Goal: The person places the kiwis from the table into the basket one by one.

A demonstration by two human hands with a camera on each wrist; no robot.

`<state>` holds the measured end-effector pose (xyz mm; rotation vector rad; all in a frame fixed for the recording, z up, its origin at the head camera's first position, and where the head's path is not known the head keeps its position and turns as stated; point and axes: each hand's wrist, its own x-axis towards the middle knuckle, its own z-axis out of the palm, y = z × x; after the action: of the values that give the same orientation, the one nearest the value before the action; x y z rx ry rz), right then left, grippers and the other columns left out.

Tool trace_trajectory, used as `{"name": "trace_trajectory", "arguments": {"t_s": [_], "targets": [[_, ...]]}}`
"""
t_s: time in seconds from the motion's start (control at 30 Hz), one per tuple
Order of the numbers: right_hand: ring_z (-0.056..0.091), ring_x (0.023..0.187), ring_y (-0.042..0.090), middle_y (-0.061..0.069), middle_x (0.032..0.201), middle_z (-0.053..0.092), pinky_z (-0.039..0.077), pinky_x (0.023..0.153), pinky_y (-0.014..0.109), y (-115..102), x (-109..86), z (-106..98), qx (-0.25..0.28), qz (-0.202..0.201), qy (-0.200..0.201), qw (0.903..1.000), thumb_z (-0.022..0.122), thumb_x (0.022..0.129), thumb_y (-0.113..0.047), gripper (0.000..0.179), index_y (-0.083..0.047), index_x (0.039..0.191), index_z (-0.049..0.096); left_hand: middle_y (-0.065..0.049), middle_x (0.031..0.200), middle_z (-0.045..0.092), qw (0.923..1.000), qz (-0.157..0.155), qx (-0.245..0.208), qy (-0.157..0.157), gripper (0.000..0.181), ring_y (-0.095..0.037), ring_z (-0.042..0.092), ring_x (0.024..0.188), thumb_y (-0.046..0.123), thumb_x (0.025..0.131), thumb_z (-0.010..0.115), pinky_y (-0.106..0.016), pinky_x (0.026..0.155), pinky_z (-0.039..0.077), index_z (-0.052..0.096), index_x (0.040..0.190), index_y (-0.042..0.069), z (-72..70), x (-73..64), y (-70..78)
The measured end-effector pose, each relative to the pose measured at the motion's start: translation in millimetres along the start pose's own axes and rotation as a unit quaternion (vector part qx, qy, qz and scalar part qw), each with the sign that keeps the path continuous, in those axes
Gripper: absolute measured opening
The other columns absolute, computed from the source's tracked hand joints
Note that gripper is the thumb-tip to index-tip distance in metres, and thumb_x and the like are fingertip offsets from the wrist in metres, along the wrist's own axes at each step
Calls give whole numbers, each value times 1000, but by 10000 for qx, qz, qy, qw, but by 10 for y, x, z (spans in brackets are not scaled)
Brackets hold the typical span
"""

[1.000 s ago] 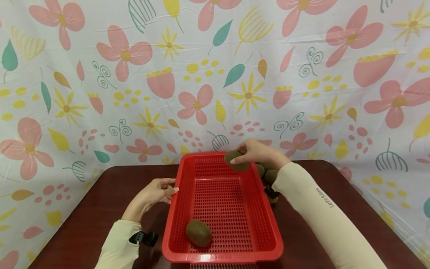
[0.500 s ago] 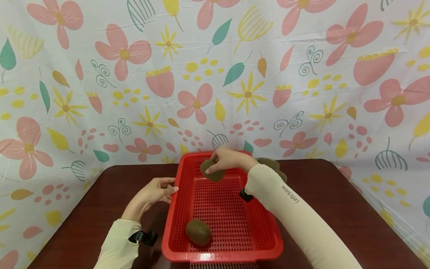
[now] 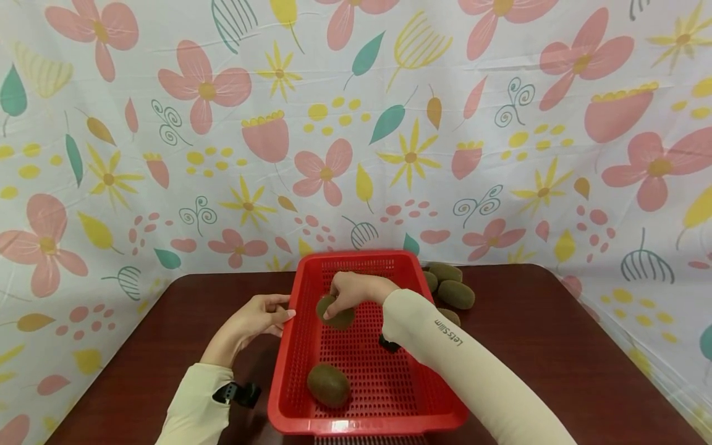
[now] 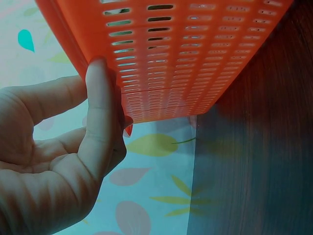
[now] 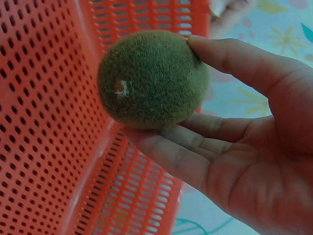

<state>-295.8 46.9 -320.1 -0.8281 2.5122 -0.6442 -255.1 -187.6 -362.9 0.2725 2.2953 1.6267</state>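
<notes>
I saw the right hand [image 3: 356, 290] pinching a kiwi [image 3: 343, 319] inside the red plastic basket [image 3: 367, 425], where another kiwi [image 3: 329, 385] lay. The left hand [image 3: 258, 320] pinched its rim [image 3: 282, 352]. The basket partly hid some outside kiwis [image 3: 456, 295].

Head and 2 close wrist views share basket [image 3: 367, 424].

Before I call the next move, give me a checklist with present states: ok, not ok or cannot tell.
1. Right hand has its grip on a fuzzy brown oval kiwi: ok, pinched by thumb and fingers.
2. Left hand on the red perforated plastic basket: ok, holding its left rim.
3. Held kiwi apart from the smooth-looking brown oval kiwi in the near left corner: ok.
4. Held kiwi touching the basket floor: cannot tell.
5. Every kiwi inside: not ok, several brown oval kiwis lie right of the basket.
</notes>
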Motion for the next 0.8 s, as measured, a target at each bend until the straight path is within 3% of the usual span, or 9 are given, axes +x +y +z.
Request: {"name": "trace_trajectory", "arguments": {"t_s": [0.07, 0.27, 0.6, 0.8], "targets": [[38, 51, 9, -3, 55, 44, 34, 49, 22, -9, 24, 62, -14, 84, -90, 9999, 75, 85, -24, 35, -12, 62, 52, -15, 90, 60, 10000, 5, -31, -13, 57, -22, 66, 74, 13, 97, 59, -37, 71, 58, 35, 143, -11, -5, 3, -2], [22, 45, 8, -6, 49, 25, 25, 46, 24, 6, 97, 213, -364, 160, -349, 9986, 76, 84, -24, 54, -17, 53, 33, -16, 89, 61, 10000, -12, -97, 9, 56, -23, 67, 74, 12, 96, 60, -38, 72, 58, 37, 142, -10, -11, 15, -13], [19, 42, 7, -6, 47, 21, 22, 45, 22, 20, 133, 401, -711, 147, -657, 9952, 76, 84, -25, 57, -18, 50, 31, -14, 89, 60, 10000, 6, -44, -55, 57, -22, 66, 73, 12, 96, 60, -37, 70, 58, 36, 143, -10, -18, 20, -18], [28, 44, 8, -6, 49, 27, 28, 46, 23, -19, 112, 425, -959, 266, -623, 9931, 75, 85, -27, 48, -17, 55, 38, -15, 89, 60, 10000, -68, -62, 6, 56, -23, 66, 74, 12, 96, 60, -37, 71, 58, 37, 143, -9, -15, 23, -15]]}}
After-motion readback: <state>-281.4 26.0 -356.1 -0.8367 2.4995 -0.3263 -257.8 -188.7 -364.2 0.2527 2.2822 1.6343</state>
